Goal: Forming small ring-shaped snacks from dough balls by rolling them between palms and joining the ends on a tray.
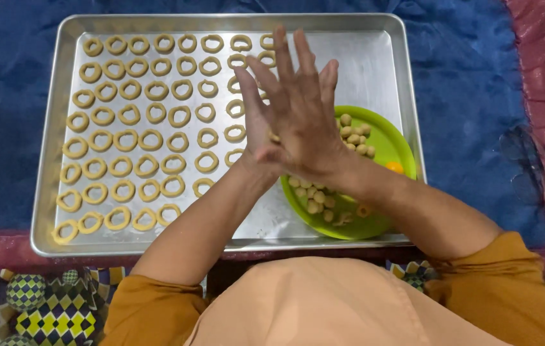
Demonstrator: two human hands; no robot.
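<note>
1. Ground cover: a blue cloth (471, 83) spread flat, with a pink glittery edge (544, 96) at 3 o'clock and a patterned mat (48, 307) in diamonds at 7 o'clock.
2. On the cloth lies a large metal baking tray (375, 70), long side across the view. Its left and centre are filled with rows of small dough rings (128, 141), pale tan, lying flat and close together without stacking (the last row, at 7 o'clock, is only part filled).
3. A lime-green bowl (384, 150) sits inside the tray at about 4 o'clock, touching the tray's right rim area. It holds a heap of small dough balls (354, 134), plus one orange-yellow blob (395, 167) near its right wall.
4. Hands: the left hand (256, 125) and right hand (304, 118) are pressed flat together, palm to palm, fingers straight and spread toward 12 o'clock, over the tray's centre just left of the bowl. A sliver of dough (274, 136) shows between the palms; how much is in there cannot be told.
5. Orange sleeves (150, 307) and a peach garment fill the 6 o'clock edge.
</note>
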